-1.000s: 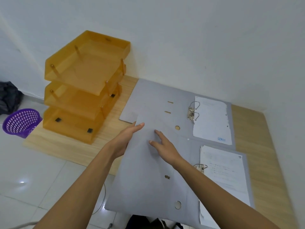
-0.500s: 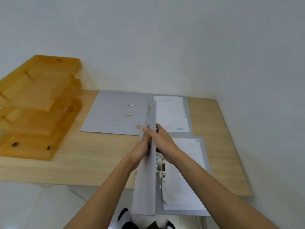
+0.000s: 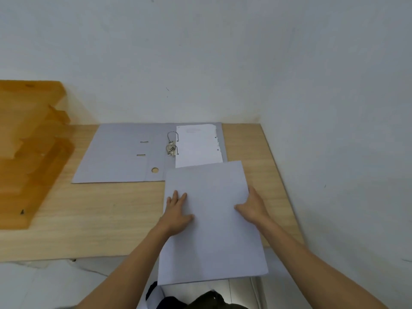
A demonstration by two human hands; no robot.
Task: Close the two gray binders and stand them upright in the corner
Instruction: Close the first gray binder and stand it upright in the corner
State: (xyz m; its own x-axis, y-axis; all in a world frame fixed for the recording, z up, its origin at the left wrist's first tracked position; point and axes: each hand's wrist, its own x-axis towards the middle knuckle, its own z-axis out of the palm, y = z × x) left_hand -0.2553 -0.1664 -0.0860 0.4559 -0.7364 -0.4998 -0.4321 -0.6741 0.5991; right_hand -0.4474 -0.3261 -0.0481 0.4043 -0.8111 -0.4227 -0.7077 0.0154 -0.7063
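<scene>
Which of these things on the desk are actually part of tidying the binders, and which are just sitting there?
Part of the job:
- closed gray cardboard binder under the left hand and right hand
- open gray cardboard binder with metal rings and white sheets

Just lying about:
- orange translucent plastic stacked trays
- dark bundle on the floor

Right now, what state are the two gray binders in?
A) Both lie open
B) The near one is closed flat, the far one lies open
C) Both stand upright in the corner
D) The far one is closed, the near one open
B: the near binder lies shut under the left hand and right hand, while the far binder shows its rings and paper.
</scene>
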